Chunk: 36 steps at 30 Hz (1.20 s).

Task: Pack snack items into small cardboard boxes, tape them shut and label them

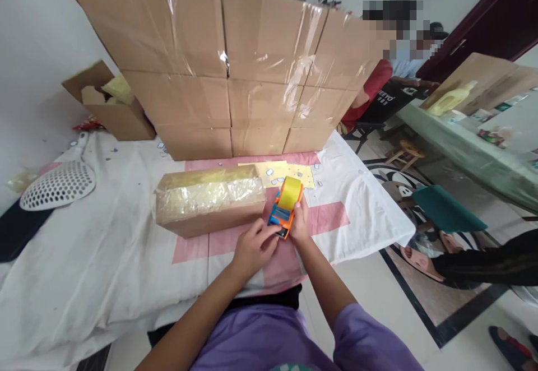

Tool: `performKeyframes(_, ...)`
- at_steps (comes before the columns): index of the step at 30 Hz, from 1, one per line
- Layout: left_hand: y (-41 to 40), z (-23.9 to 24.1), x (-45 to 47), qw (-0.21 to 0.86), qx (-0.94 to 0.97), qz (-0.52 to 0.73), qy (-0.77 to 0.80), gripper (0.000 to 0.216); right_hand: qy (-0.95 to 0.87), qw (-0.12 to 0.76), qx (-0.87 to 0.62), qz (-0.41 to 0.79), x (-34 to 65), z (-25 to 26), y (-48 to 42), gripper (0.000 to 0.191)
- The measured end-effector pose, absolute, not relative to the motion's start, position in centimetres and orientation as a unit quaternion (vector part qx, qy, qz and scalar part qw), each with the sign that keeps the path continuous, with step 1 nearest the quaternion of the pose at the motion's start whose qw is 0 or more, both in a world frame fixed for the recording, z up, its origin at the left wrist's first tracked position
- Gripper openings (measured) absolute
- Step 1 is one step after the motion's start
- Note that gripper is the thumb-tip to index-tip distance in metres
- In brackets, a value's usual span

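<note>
A blue and orange tape dispenser (281, 219) with a yellow tape roll (291, 193) is held above the cloth-covered table (126, 259). My right hand (299, 224) is wrapped around its right side. My left hand (254, 243) has bent fingers closed at the dispenser's near cutting end; whether a strip of tape lies between them is too small to see. Just left of the dispenser lies a long cardboard box (214, 217), its top covered with shiny clear tape. A yellow printed patch of the cloth shows beyond the dispenser.
Stacked taped cartons (260, 68) form a wall along the table's back. An open box (121, 113) stands at the left, near a white perforated ladle (61, 183). At the right are a teal stool (448, 208), a side table (474, 152) and other people, one seated.
</note>
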<state>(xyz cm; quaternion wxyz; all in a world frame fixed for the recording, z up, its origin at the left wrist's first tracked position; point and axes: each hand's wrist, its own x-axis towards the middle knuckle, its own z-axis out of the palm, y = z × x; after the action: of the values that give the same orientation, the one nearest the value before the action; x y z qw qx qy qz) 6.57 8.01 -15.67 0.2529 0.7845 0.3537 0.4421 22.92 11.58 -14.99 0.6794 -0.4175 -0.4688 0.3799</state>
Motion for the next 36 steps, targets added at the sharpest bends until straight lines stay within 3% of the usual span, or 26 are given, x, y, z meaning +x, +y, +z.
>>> performKeyframes(23, 7.6, -16.2, 6.4, 0.024, 0.817, 0.526, 0.237, 0.024, -0.53, 0.639, -0.487, 0.271, 22.5, -15.4, 11.3, 0.042)
performKeyframes(31, 7.5, -16.9, 5.9, 0.053, 0.818, 0.488, 0.3, 0.033, -0.484, 0.684, -0.469, 0.279, 22.9, -14.8, 11.3, 0.043)
performKeyframes(36, 7.1, -16.5, 6.4, 0.212, 0.786, 0.482, 0.324, 0.029, -0.476, 0.691, -0.468, 0.278, 23.0, -15.0, 11.4, 0.041)
